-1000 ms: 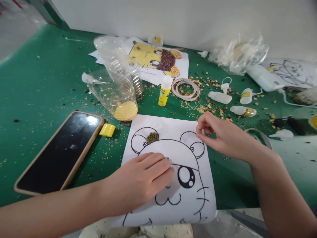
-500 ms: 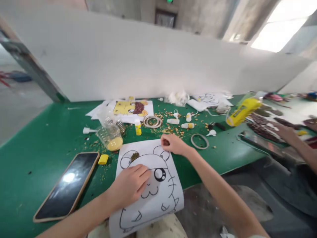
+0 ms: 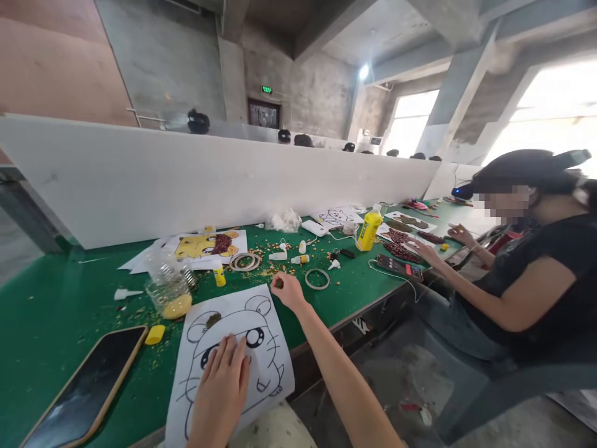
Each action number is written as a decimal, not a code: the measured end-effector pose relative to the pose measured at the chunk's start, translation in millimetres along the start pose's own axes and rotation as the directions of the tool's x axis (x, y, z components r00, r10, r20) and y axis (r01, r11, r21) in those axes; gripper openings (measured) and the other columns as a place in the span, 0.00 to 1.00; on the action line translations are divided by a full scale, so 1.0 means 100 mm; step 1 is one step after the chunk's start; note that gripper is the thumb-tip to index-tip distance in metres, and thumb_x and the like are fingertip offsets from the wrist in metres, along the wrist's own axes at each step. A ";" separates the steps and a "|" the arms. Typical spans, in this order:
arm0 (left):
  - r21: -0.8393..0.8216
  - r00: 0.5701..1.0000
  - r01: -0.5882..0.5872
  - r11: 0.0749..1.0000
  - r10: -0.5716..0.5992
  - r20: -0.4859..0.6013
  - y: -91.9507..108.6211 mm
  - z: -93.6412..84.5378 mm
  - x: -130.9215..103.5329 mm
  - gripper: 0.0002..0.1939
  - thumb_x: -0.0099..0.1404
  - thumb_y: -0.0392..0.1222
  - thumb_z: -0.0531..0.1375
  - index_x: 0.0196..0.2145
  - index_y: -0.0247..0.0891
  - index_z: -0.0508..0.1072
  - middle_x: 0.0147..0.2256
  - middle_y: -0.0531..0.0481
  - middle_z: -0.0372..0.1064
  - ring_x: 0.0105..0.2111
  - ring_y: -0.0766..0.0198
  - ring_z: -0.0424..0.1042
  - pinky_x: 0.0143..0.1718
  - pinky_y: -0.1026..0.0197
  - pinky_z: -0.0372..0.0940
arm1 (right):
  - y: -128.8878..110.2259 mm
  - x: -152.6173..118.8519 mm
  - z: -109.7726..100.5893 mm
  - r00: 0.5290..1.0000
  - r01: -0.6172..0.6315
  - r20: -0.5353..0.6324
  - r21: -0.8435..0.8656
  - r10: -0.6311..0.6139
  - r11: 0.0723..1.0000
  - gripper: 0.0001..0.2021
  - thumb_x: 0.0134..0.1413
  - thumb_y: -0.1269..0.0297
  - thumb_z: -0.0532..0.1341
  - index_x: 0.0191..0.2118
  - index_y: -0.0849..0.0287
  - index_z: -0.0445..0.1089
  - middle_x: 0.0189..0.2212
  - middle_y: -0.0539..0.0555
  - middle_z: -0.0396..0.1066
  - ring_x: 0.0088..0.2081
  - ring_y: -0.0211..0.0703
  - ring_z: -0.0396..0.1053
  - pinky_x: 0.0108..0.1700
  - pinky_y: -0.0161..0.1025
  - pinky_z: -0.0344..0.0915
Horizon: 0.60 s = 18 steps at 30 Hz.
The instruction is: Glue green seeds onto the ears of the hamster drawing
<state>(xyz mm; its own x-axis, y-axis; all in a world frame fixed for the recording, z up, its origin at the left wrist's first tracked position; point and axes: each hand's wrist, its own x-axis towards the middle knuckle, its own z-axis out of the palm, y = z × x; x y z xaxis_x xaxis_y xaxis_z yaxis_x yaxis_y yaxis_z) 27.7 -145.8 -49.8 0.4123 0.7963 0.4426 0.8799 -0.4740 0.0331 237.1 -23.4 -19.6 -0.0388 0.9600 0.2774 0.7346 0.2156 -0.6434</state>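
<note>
A white sheet with a line drawing of a round-eared animal (image 3: 261, 367) lies at the table's front edge, its lower part over the edge. My left hand (image 3: 224, 373) rests flat on it, fingers spread, covering part of the face. A small dark green patch (image 3: 213, 320) fills part of the drawing's left ear. My right hand (image 3: 286, 291) is closed just beyond the sheet's upper right corner, its fingers curled around something dark that I cannot make out. A silvery ring (image 3: 317, 279) lies to its right, with small glue bottles (image 3: 278, 256) behind.
Phone (image 3: 88, 386) at front left, near a yellow cap (image 3: 155, 335) and a tipped clear jar (image 3: 173, 302). Coloured drawing (image 3: 205, 246) behind. Yellow bottle (image 3: 370, 229) at the right. A seated person (image 3: 517, 267) works further right. White partition (image 3: 224, 180) along the back.
The view has swung up and to the right, bringing the seated person into view. My left hand has flattened and spread on the sheet; my right hand has moved off its upper right corner.
</note>
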 end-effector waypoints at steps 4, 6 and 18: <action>-0.035 0.999 0.026 0.999 -0.025 0.029 0.02 -0.01 -0.01 0.22 0.66 0.43 0.44 0.52 0.32 0.65 0.54 0.36 0.62 0.55 0.48 0.60 0.52 0.44 0.61 | 0.06 0.04 0.04 0.997 -0.060 -0.055 0.020 0.061 0.998 0.03 0.48 0.69 0.54 0.28 0.56 0.57 0.28 0.49 0.65 0.29 0.37 0.61 0.30 0.31 0.54; -0.030 0.999 0.036 0.999 -0.036 0.012 0.04 -0.01 -0.03 0.23 0.66 0.43 0.44 0.53 0.31 0.65 0.55 0.36 0.61 0.56 0.48 0.59 0.53 0.44 0.60 | 0.07 0.04 0.05 0.994 -0.078 -0.074 0.020 0.080 0.997 0.04 0.48 0.69 0.54 0.28 0.56 0.56 0.27 0.49 0.64 0.29 0.37 0.60 0.29 0.31 0.53; -0.005 0.990 0.097 0.995 -0.097 -0.100 0.04 0.15 -0.09 0.24 0.67 0.44 0.42 0.52 0.32 0.67 0.55 0.40 0.61 0.56 0.51 0.59 0.55 0.46 0.58 | 0.01 -0.01 0.12 0.968 -0.032 -0.248 -0.003 0.030 0.999 0.07 0.44 0.76 0.52 0.26 0.56 0.54 0.27 0.48 0.59 0.26 0.36 0.55 0.28 0.32 0.49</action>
<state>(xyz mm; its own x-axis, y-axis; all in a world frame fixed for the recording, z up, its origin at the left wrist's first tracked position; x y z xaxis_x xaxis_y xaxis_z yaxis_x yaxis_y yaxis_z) 31.3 -149.3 -67.0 0.2995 0.7971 0.5243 0.9144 -0.3966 0.0806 229.7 -21.6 -28.4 0.1526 0.8914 0.4267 0.7374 0.1847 -0.6497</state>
